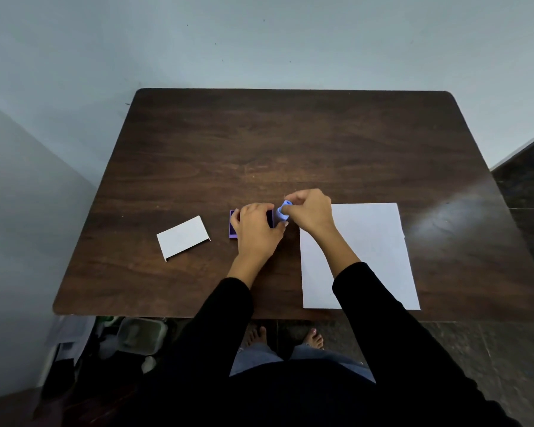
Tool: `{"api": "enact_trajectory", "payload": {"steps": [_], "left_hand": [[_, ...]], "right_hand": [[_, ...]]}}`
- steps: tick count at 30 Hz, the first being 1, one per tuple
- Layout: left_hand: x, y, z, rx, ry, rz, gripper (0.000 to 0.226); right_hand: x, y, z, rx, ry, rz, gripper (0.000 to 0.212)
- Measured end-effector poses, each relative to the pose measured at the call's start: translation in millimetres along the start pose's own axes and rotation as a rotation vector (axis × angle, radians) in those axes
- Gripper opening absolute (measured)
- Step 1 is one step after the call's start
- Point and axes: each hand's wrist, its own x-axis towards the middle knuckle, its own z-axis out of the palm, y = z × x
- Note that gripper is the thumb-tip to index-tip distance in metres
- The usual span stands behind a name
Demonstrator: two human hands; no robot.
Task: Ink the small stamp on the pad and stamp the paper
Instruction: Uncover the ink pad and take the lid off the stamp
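- Right now the right hand (310,211) holds the small stamp (282,211), a light blue piece pinched between the thumb and fingers (290,201); it hangs tilted just off the right edge of the ink pad (233,224).
- Meanwhile the left hand (256,229) lies over the ink pad, fingers curled around its sides and covering most of it, so only the purple left rim and a dark strip at the right show. It looks like a steadying grip rather than a lift, though whether the palm presses down I cannot tell.
- The relation that counts: the pad lies to the left of the stamp, just beside it, so inking looks like a short move leftward and down. The left hand would have to uncover the inked face first.
- The stamp's long axis leans from upper right to lower left; which end carries the die I cannot tell.
- The paper (367,248) lies flat on the tabletop (290,143) to the right, under the right forearm, with no mark visible.
- A white lid (183,237) rests well to the left, apart from the pad.
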Motion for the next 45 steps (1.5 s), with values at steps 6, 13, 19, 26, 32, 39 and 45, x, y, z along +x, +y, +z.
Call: {"api": "enact_trajectory", "payload": {"steps": [6, 13, 19, 26, 32, 39, 45], "left_hand": [[7.7, -1.0, -2.0, 0.006, -0.018, -0.008, 0.024], [1.5, 2.2, -2.8, -0.061, 0.015, -0.009, 0.019], [-4.3, 4.0, -4.0, -0.049, 0.03, 0.014, 0.026], [-4.3, 3.6, -4.5, -0.023, 0.056, -0.005, 0.022], [-2.9, -1.0, -3.0, -0.009, 0.04, -0.024, 0.02], [-5.3, -3.7, 3.0, -0.014, 0.031, -0.081, 0.027], [-21.6, -5.4, 12.2, 0.025, 0.019, -0.022, 0.029]], "right_hand": [[3.1, 3.1, -0.6, 0.198, -0.014, 0.089, 0.02], [0.8, 6.8, -1.2, 0.294, -0.04, 0.128, 0.015], [0.3, 10.0, -1.1, 0.297, -0.008, 0.136, 0.021], [1.0, 12.0, 1.8, 0.265, 0.018, 0.107, 0.015], [2.1, 14.2, 3.6, 0.261, -0.011, 0.066, 0.014], [3.2, 20.4, -0.1, 0.251, -0.128, 0.0, 0.024], [8.4, 17.0, -12.4, 0.507, -0.031, 0.158, 0.03]]}}
